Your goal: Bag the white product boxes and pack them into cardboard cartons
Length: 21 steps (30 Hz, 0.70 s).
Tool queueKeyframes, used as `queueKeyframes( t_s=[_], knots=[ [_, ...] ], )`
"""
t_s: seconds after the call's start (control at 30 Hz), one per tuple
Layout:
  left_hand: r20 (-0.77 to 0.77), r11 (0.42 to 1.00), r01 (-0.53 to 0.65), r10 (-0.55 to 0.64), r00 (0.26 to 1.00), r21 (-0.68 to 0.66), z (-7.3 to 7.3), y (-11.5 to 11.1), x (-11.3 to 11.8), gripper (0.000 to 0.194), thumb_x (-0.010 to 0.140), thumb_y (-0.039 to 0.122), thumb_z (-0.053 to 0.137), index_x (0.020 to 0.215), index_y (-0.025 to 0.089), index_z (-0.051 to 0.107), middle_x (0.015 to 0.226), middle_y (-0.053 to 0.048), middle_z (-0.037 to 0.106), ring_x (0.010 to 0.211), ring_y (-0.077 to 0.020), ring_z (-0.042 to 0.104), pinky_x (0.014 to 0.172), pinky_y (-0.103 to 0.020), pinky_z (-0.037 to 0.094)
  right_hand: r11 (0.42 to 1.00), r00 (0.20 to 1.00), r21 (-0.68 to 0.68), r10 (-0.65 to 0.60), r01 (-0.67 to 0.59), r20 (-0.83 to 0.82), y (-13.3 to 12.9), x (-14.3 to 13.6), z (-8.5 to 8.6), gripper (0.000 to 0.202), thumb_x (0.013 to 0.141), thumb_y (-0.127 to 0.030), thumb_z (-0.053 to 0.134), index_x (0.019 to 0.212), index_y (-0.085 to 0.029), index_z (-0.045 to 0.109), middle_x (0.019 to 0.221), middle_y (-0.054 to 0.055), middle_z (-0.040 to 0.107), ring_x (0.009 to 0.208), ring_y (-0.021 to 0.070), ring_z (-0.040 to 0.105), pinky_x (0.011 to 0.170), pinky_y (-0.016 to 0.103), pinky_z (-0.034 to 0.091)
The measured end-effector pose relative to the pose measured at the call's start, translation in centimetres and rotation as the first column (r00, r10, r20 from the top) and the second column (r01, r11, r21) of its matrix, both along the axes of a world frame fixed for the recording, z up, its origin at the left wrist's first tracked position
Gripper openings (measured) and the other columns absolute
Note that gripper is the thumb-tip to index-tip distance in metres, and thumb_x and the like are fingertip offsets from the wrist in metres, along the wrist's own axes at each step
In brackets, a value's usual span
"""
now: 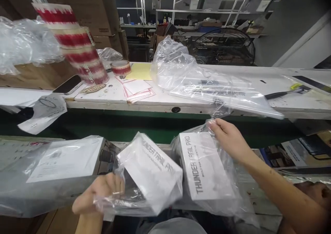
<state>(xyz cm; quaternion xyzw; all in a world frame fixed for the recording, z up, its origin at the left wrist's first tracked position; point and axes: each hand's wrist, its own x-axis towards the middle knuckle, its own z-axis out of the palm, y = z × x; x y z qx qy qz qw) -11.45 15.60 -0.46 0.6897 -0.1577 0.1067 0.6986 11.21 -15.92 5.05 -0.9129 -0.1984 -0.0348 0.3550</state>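
Left hand (100,191): fisted on the clear bag (111,203) around the tilted box (155,173)
Right hand (230,139): fingertips pinched on the plastic (234,180) around the second box (205,168)
Boxes: side by side, on the near side of the bench (248,73)

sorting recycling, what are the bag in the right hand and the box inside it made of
The bag looks like glossy plastic film: clear, crinkled, catching highlights. The box seems white cardboard, flat and printed; film masks its finish.
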Motion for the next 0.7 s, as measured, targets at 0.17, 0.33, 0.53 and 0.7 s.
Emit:
queueKeyframes(
  t_s=[0.17,0.33,0.53,0.7],
  knots=[
    [-0.307,0.940,-0.081,0.189,0.933,0.331,-0.9,0.4,-4.0,0.044,0.089,0.050,0.039,0.068,0.023,0.068,0.060,-0.007,0.063,0.055,-0.0229,0.056,0.052,-0.034,0.046,0.980,0.982,-0.186,-0.033,0.068,0.186,2.1,-3.2,-2.1,0.033,0.097,-0.047,0.032,0.079,-0.023,0.045,0.067,0.004,0.056,0.058,0.0206,0.054,0.055,0.031,0.038],
    [-0.195,0.835,-0.286,0.415,0.889,0.469,-1.2,-2.8,-6.0,0.046,0.097,0.043,0.033,0.121,0.032,0.070,0.115,-0.007,0.072,0.108,-0.0310,0.064,0.094,-0.047,0.051,0.887,0.937,-0.420,-0.038,0.191,0.348,1.8,-9.5,-3.9,0.058,0.099,-0.054,0.035,0.138,-0.011,0.044,0.124,0.022,0.058,0.107,0.0345,0.060,0.079,0.042,0.051],
    [-0.402,0.875,0.075,0.143,0.904,0.479,1.8,-2.9,-2.3,0.054,0.086,0.052,0.061,0.134,0.028,0.064,0.138,-0.012,0.062,0.128,-0.0394,0.055,0.104,-0.058,0.045,0.667,0.894,-0.618,-0.179,0.417,0.411,1.5,-11.5,-5.6,0.036,0.102,-0.035,0.033,0.097,-0.014,0.061,0.087,0.014,0.062,0.071,0.0257,0.059,0.053,0.031,0.034],
    [-0.464,0.995,-0.082,0.095,0.881,0.048,1.4,-7.1,1.5,0.036,0.084,0.021,0.060,0.119,0.015,0.069,0.126,-0.016,0.068,0.112,-0.0305,0.066,0.101,-0.048,0.050,0.878,0.908,-0.425,-0.023,0.218,0.419,4.6,-11.6,-4.4,0.036,0.104,-0.032,0.029,0.075,-0.020,0.048,0.076,0.007,0.062,0.058,0.0172,0.053,0.053,0.028,0.028]
  ],
)
